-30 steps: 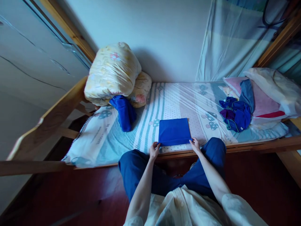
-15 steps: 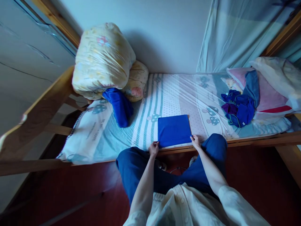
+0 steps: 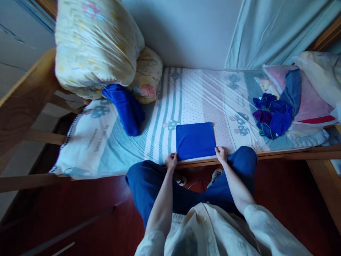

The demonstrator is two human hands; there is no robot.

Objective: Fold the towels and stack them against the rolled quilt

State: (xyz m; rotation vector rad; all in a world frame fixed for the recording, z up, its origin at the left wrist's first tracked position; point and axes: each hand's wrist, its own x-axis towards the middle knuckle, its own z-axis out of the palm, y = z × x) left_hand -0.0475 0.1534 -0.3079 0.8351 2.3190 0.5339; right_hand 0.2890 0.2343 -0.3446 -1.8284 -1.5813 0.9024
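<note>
A flat, rectangular blue cloth (image 3: 195,141) lies smooth at the front edge of the bed, just before my knees. My left hand (image 3: 171,161) pinches its near left corner between thumb and fingers. At the near right corner, my right hand (image 3: 221,154) has its fingers closed on the cloth's edge. Whether the cloth is folded in layers cannot be made out. Under both hands runs the wooden bed rail (image 3: 197,163).
A patterned sheet (image 3: 191,96) covers the bed. To the left, a rolled blue cloth (image 3: 125,110) lies against a bulky yellow quilt (image 3: 96,46). Crumpled blue and purple clothes (image 3: 274,115) rest at right beside a pink pillow (image 3: 311,99). A wooden headboard (image 3: 29,85) stands left.
The view has tilted and shifted slightly, bringing the bed and quilt closer. Both hands keep their hold on the cloth's near corners; the cloth looks essentially unchanged.
</note>
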